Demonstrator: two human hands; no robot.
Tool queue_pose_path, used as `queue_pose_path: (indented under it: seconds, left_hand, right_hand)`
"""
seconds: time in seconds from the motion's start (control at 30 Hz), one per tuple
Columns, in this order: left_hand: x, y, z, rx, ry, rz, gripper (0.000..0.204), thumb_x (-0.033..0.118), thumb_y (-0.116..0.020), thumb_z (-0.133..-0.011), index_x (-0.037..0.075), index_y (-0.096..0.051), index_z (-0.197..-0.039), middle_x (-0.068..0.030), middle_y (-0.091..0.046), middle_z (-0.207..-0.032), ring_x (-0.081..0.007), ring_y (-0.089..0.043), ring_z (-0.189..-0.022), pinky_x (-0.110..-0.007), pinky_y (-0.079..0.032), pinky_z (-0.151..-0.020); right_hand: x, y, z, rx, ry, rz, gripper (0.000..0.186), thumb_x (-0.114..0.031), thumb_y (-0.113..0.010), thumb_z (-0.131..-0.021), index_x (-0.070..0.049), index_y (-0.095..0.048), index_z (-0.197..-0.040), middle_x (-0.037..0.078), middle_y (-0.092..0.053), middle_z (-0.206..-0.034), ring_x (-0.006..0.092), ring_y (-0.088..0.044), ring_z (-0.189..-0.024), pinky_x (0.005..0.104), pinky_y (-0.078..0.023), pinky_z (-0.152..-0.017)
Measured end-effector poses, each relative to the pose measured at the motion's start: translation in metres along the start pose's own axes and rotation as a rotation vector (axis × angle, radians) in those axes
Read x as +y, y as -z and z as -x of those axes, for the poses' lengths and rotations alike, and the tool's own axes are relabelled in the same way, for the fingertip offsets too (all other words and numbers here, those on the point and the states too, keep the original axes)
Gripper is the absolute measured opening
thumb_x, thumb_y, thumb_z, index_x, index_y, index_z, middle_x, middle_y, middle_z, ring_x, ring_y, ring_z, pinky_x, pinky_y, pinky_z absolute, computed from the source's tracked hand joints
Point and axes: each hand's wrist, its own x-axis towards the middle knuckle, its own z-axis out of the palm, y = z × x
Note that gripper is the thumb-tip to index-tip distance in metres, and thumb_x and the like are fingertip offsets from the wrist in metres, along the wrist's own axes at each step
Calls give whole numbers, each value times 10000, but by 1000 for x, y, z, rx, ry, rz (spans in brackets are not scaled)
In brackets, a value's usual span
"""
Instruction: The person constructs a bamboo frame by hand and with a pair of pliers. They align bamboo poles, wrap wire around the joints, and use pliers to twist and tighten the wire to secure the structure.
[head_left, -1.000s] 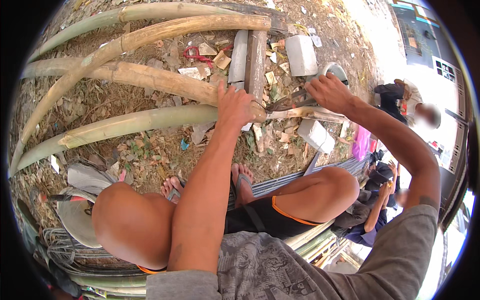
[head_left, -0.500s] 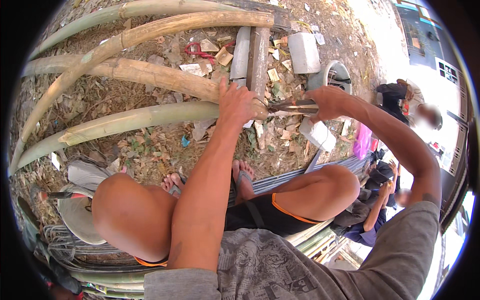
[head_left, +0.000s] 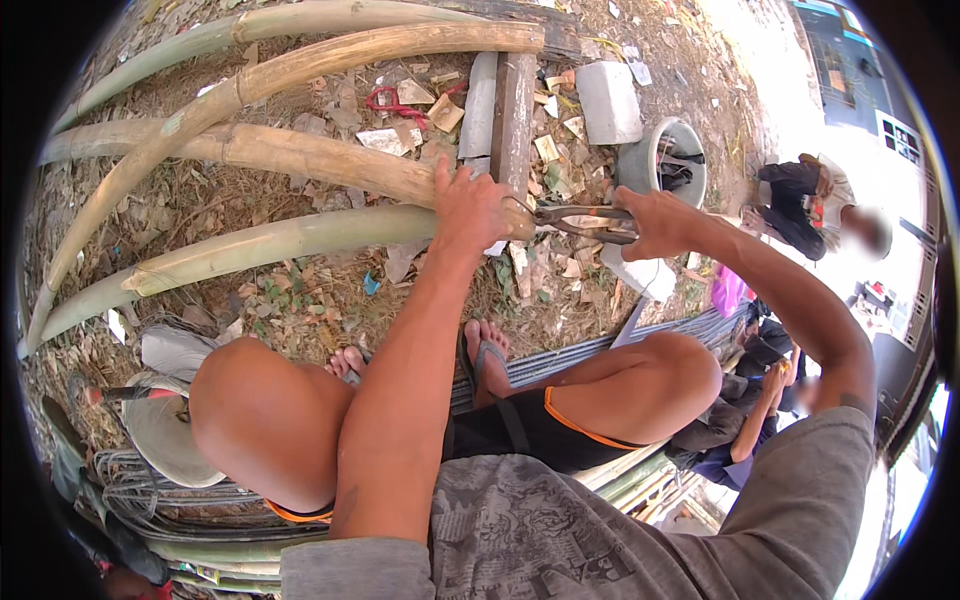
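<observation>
My right hand [head_left: 655, 222] grips the handles of long-handled pincers [head_left: 588, 212], which are spread apart. Their jaws point left at a thin wire [head_left: 519, 203] by the bamboo ends. My left hand [head_left: 468, 208] is closed over a tan bamboo pole [head_left: 330, 162] near its end, thumb on the upper side. Just below lies a greener bamboo pole [head_left: 290, 243], its end partly hidden by that hand. Both pole ends reach a brown wooden beam [head_left: 514, 120]. What the left fingertips press on underneath is hidden.
A grey bucket [head_left: 692, 135] holding dark items stands right of the beam, near a pale block [head_left: 608, 104]. Another curved bamboo pole [head_left: 390, 40] crosses above. Metal rods [head_left: 690, 335] lie by my feet. A seated co-worker [head_left: 800, 205] is at the right; a hammer-like tool [head_left: 120, 393] rests left.
The pincers' handles have spread apart in my right hand, which has shifted slightly. My left hand stays at the bamboo end.
</observation>
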Motion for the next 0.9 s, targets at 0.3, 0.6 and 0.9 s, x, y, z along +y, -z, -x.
queue_pose_path:
  seconds: [0.3,0.6,0.9]
  left_hand:
    - [9,-3,-4,-15,-28,-28,603,407,-943,-702,262,-730,-1248,-4,-733,-1254,-233,-582,-1322,-599,-123,-1299]
    - [7,-1,-3,9,-18,6,519,393,-958,-706,254,-783,-1174,-13,-769,-1179,-237,-610,-1298,-583,-126,-1313]
    - [4,1,-2,-45,27,4,555,361,-948,-687,264,-748,-1195,10,-743,-1224,-224,-589,-1308,-585,-85,-1320]
  right_hand:
    - [30,-41,-1,334,30,465,537,-376,-772,-891,12,-617,-1229,128,-625,-837,391,-661,-752,506,-516,-705]
    - [22,0,-16,-524,-389,-483,359,-330,-704,-991,5,-757,-1112,207,-750,-865,423,-742,-793,514,-587,-763]
    - [-11,-15,12,-87,-161,92,401,-95,-623,-981,-172,-690,-1368,200,-768,-1004,419,-736,-990,538,-563,-861]
